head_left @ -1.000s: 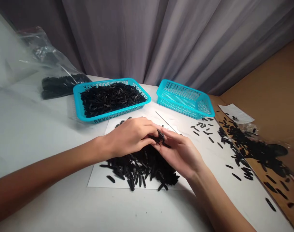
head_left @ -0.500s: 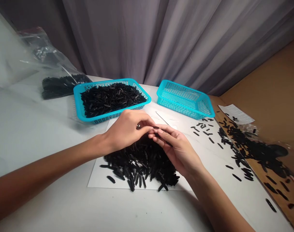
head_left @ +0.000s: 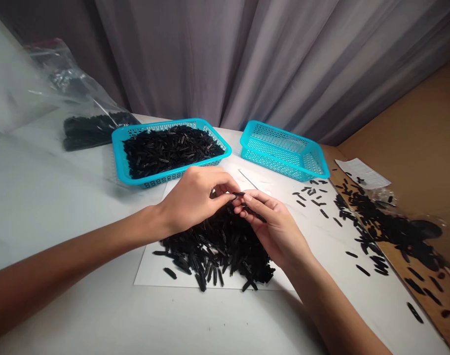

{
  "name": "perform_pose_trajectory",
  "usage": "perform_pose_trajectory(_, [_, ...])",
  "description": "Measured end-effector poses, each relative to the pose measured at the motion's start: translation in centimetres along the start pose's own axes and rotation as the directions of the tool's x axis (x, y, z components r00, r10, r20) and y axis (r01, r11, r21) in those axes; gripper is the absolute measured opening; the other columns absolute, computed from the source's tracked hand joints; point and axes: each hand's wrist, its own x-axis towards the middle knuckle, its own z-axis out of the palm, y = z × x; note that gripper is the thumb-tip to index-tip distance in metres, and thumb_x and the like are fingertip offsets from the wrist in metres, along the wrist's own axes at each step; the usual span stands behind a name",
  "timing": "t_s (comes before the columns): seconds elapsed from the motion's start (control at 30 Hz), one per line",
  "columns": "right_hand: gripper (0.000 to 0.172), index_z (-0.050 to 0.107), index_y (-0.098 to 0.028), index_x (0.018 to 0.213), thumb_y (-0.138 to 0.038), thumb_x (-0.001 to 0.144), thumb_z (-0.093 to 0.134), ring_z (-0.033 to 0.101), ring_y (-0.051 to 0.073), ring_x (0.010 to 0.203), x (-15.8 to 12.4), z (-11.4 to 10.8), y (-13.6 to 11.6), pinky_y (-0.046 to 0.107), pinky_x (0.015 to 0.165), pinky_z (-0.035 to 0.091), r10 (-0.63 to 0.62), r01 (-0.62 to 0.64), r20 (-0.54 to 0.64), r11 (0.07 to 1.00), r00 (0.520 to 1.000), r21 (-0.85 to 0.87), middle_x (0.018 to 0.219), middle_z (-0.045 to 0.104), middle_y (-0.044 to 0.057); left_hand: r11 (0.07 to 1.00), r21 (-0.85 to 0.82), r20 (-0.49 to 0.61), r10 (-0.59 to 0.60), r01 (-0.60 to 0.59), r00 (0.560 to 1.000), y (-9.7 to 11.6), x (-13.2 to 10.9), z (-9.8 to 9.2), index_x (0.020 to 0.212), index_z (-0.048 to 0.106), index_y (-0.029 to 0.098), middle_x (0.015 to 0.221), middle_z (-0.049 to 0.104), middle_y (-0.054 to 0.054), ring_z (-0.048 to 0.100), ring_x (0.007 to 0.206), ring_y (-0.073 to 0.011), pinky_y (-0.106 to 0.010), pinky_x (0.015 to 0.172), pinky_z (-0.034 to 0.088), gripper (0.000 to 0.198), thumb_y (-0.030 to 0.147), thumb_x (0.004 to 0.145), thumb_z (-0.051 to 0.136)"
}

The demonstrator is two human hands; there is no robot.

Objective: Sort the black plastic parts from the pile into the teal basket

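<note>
Small black piece [head_left: 239,194] pinched narrowly between fingertips of left hand [head_left: 199,197] and right hand [head_left: 277,222]. More dark pieces [head_left: 257,215] held under right fingers; count cannot be told. Pile of similar pieces [head_left: 225,246] spread below fingers on white sheet [head_left: 151,271]. Filled blue basket [head_left: 119,158] seen beyond fingers, leftward; second blue basket [head_left: 280,160], rightward.

Two hands showing: left hand [head_left: 197,199], right hand [head_left: 282,229]. Two baskets [head_left: 173,171] sitting out. One big bag [head_left: 93,132] slouching. One slip [head_left: 363,172] lying around, at least one sheet [head_left: 149,273] too. Black pieces [head_left: 219,246] overlapping all over, honestly defying any count.
</note>
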Motion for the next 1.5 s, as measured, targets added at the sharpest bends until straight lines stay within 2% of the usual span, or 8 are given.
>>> perform_pose_trajectory(0.47, [0.012,0.073,-0.019,0.083,-0.031,0.083,0.076,0.056,0.013,0.074,0.1,-0.2,-0.1,0.024,0.07,0.045,-0.043,0.043,-0.015,0.999,0.999,-0.03,0.081,0.066,0.002,0.993,-0.092,-0.014,-0.072,0.071,0.997,0.0,0.1,0.3,0.084,0.075,0.018,0.081,0.075,0.001,0.066,0.072,-0.0124,-0.024,0.067,0.05,0.005,0.015,0.086,0.072])
perform_pose_trajectory(0.83, [0.011,0.073,-0.017,0.077,-0.026,0.083,0.076,0.054,0.009,0.066,0.0,-0.1,-0.2,0.018,0.063,0.046,0.032,-0.034,0.023,0.995,0.999,0.094,0.076,0.064,0.0,0.999,0.001,0.019,-0.036,0.036,0.999,-0.7,0.2,0.1,0.084,0.074,0.019,0.083,0.075,0.002,0.066,0.075,-0.0127,-0.026,0.069,0.049,0.007,0.02,0.089,0.069])
perform_pose_trajectory(0.93, [0.011,0.077,-0.018,0.091,-0.026,0.086,0.072,0.065,0.014,0.086,-0.1,-0.1,-0.2,0.024,0.082,0.053,0.045,-0.04,-0.032,0.99,0.998,0.134,0.091,0.072,0.005,0.983,0.179,-0.139,-0.018,0.043,0.99,-1.9,1.0,-1.5,0.087,0.073,0.021,0.087,0.075,0.0,0.067,0.079,-0.0155,-0.03,0.072,0.052,0.008,0.025,0.091,0.068])
perform_pose_trajectory(1.07, [0.022,0.076,-0.016,0.103,-0.012,0.084,0.067,0.065,0.021,0.117,0.0,-0.4,-0.2,0.032,0.109,0.047,0.074,-0.063,-0.038,0.971,0.997,0.231,0.116,0.073,0.011,0.93,0.33,-0.348,-0.038,0.161,0.937,-3.0,2.1,-3.7,0.098,0.072,0.023,0.097,0.073,-0.003,0.067,0.085,-0.0188,-0.032,0.072,0.054,0.014,0.025,0.084,0.073])
perform_pose_trajectory(1.13, [0.026,0.076,-0.016,0.105,-0.007,0.082,0.066,0.065,0.022,0.119,0.0,-0.4,-0.2,0.032,0.111,0.045,0.085,-0.078,-0.017,0.966,0.996,0.245,0.119,0.073,0.011,0.953,0.273,-0.266,-0.058,0.133,0.962,-2.5,2.1,-3.5,0.098,0.072,0.021,0.096,0.072,-0.003,0.066,0.085,-0.0181,-0.03,0.071,0.054,0.016,0.024,0.082,0.075])
perform_pose_trajectory(1.2, [0.027,0.075,-0.015,0.107,-0.007,0.083,0.065,0.066,0.02,0.118,0.1,-0.4,-0.1,0.032,0.111,0.046,0.092,-0.09,0.003,0.968,0.996,0.234,0.118,0.074,0.01,0.984,0.174,-0.062,-0.036,0.046,0.997,-1.5,1.5,-2.4,0.094,0.072,0.019,0.094,0.072,-0.003,0.065,0.085,-0.017,-0.029,0.074,0.052,0.011,0.022,0.084,0.074])
perform_pose_trajectory(1.3, [0.029,0.074,-0.017,0.111,-0.009,0.085,0.064,0.067,0.018,0.113,0.1,-0.3,0.0,0.03,0.105,0.049,0.106,-0.112,0.044,0.975,0.993,0.191,0.113,0.075,0.008,0.988,0.125,0.19,0.062,-0.087,0.98,-0.2,0.1,-0.4,0.094,0.07,0.016,0.093,0.069,-0.003,0.062,0.09,-0.0182,-0.032,0.081,0.05,0.008,0.02,0.088,0.07])
perform_pose_trajectory(1.5, [0.026,0.074,-0.02,0.109,-0.01,0.086,0.064,0.065,0.017,0.111,-0.1,0.1,-0.1,0.027,0.1,0.048,0.103,-0.12,0.112,0.979,0.988,0.164,0.114,0.073,0.005,0.992,0.107,0.224,0.039,-0.064,0.974,-0.6,-0.7,0.9,0.096,0.07,0.017,0.089,0.066,-0.003,0.059,0.087,-0.0188,-0.032,0.078,0.047,0.009,0.018,0.087,0.07])
